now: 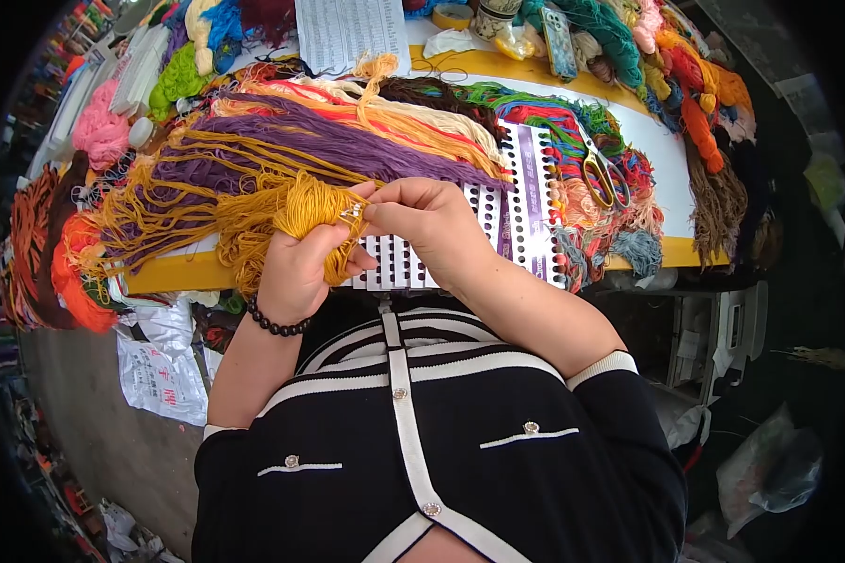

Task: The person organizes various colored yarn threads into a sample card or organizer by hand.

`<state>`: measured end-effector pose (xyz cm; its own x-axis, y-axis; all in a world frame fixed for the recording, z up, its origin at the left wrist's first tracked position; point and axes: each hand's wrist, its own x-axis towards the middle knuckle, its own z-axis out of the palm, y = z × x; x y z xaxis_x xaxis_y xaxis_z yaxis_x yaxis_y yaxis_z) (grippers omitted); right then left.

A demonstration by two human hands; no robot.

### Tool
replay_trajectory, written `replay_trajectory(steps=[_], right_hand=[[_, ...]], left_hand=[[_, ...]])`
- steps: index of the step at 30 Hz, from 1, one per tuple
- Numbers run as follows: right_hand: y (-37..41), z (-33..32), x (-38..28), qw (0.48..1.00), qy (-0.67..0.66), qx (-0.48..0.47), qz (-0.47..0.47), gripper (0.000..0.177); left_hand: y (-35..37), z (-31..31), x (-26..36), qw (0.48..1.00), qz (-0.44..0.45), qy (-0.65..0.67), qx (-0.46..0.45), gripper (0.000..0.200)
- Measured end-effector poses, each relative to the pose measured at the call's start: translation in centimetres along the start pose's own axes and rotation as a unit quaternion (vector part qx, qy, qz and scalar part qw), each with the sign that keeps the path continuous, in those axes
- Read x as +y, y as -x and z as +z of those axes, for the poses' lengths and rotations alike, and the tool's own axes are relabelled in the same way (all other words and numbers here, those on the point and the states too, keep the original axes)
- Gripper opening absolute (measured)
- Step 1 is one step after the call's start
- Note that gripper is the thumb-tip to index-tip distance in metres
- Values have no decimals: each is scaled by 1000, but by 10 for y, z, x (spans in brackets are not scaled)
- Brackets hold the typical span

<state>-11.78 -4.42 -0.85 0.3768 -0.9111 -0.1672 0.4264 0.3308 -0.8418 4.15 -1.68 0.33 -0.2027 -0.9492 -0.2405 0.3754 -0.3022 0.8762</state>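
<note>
My left hand (302,263), wearing a black bead bracelet, is closed around a skein of mustard-yellow thread (305,202). The skein's loose strands fan out to the left over the table. My right hand (422,220) pinches the skein's right end, beside a small pale tag (351,214); the exact strand between its fingertips is too small to make out. Under and behind the hands lie white cards with punched holes (530,202), some with a purple strip. Long purple thread hanks (319,136) stretch just beyond the skein.
Orange and cream hanks (422,117) lie farther back. Scissors (599,178) rest on multicoloured threads at the right. A printed sheet (352,33), a phone (560,42) and a tape roll (452,16) are at the table's far side. Plastic bags (164,375) sit below the left edge.
</note>
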Motion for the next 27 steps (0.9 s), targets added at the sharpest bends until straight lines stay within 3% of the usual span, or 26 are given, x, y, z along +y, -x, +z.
replay_trajectory(steps=[5,12,14,18,21,23,24,25,26,27], right_hand=[[2,1,-2,1000,24,5,18,13],[0,-4,6,998,29,32,39,14],[0,0,1,999,11,39,30,12],[-1,2,3,998,20,47,24,11],[-1,-5,1,1000,-21,13,12,10],[-3,-19,-6,996,-81,12,-47,14],[0,-35,-18,981,-184,-48,-49,16],[9,-49,-41,968,-227,-101,-37,18],[26,-56,-69,945,-311,-93,-37,16],[37,-72,-87,937,-330,-86,-76,11]], left_hand=[[-4,0,-8,990,39,-126,48,26],[-5,6,-15,990,63,-93,83,22],[-3,10,-14,974,78,-188,97,23],[-3,12,-17,972,84,-193,108,24],[-5,5,-17,980,96,-141,98,25],[-11,-7,-9,988,66,125,64,26],[-11,-30,1,982,69,170,-36,27],[-7,-48,9,972,64,225,18,25],[-8,-79,18,956,100,272,51,24],[-7,-87,33,947,154,229,166,21]])
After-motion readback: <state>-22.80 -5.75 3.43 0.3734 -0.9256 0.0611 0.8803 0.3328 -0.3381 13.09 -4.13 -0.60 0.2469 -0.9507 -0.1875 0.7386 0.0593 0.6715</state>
